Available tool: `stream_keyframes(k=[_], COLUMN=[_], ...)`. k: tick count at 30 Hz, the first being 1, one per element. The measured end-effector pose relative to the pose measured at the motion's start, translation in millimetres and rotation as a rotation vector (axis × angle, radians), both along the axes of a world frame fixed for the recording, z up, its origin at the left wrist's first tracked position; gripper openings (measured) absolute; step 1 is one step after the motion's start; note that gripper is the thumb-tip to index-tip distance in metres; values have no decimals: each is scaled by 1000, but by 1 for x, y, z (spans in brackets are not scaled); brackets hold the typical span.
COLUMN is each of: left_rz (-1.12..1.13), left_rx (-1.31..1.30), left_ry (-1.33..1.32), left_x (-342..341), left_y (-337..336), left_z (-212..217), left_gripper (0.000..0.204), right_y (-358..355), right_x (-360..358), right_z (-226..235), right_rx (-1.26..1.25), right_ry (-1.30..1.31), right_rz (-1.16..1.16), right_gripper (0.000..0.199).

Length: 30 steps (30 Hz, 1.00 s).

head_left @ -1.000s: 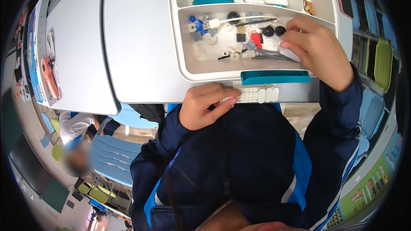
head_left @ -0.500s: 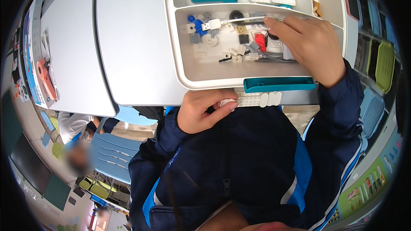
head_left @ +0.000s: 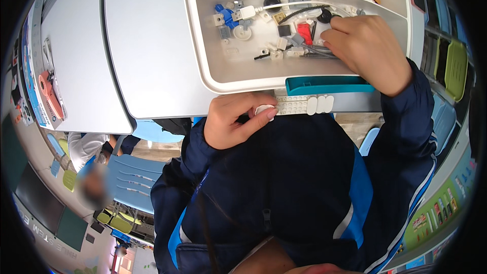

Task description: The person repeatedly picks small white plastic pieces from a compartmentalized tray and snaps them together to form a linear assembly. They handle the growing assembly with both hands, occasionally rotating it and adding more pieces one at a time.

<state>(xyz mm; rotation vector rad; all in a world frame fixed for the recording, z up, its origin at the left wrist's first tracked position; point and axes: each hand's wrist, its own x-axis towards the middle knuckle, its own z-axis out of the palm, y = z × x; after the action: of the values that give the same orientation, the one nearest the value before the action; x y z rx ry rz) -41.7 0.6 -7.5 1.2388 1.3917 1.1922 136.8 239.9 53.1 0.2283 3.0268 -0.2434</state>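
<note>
White plate stays in left hand; black wheel uncovered.

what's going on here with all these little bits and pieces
A person at a table holds a white studded plate by its left end in the left hand, near the table's front edge. The right hand is over the near compartment of a white tray, fingers down among loose parts; whether it grips one is hidden. Left of those fingers lie a red piece, a white cable and a blue piece.
</note>
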Motion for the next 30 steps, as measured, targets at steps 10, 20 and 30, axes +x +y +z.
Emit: stream_keyframes(k=[10,20,30], left_rz=[37,46,74], left_rx=[-14,18,67], left_ry=[-32,51,113], left_x=[2,4,11], left_y=[-5,-6,-9], left_z=[-1,-5,-9], left_gripper=[14,15,15], right_y=[-57,-141,-178], right_x=[61,65,55], right_z=[61,0,14], right_rx=[-510,-507,-173], right_ry=[516,345,-20], right_rz=[-278,-715,-613], right_gripper=[26,47,72])
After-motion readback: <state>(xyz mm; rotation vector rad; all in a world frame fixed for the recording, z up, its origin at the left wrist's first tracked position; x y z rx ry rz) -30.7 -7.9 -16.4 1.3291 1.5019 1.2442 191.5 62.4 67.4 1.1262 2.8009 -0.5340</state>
